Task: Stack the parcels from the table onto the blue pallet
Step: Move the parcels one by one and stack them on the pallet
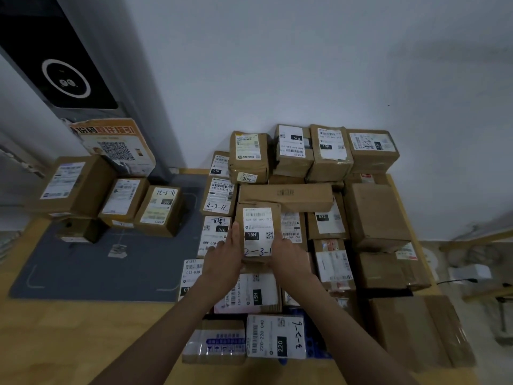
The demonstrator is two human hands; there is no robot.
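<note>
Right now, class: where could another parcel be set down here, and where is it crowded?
Free: the grey mat in front of the three left boxes, and the wooden table edge below it. Crowded: the parcel stack on the right, where both hands hold the 15H parcel.

Both arms reach forward, left hand [225, 255] and right hand [288, 255] facing (fingers clasping a parcel [258, 232]).

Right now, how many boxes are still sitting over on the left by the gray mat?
4 that I can see: a big box, a middle box, a box marked 4-3-21, and a dark box in front. More may hide underneath.
</note>
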